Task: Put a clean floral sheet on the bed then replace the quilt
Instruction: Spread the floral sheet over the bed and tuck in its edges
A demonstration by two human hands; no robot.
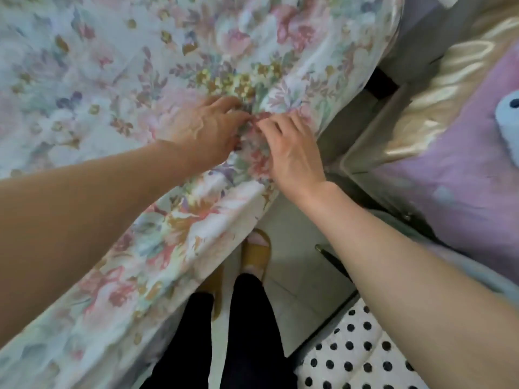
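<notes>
Head view: floral sheet [118,88] spread over the bed, filling upper left and centre of frame, edge draping down the mattress side toward lower left. Both hands meeting at the bed corner, centre frame. Left hand [205,133] with fingers curled, bunching a fold of sheet; right hand [292,153] pinching the same gather from the other side, fingertips nearly touching the left's. Judged step: squaring and tucking the corner.

To do well: pull gather taut toward the corner before tucking, keep both grips close so slack does not spring back, fold excess flat rather than wadded, then push under the mattress edge. Check the drape along the lower-left side hangs even afterwards.

Quilt: likely the shiny gold and lilac bedding [449,153] at right of frame, well apart from the hands; cannot confirm. Polka-dot cushion [356,357] lower right, yellow slippers [257,254] on the floor below.
</notes>
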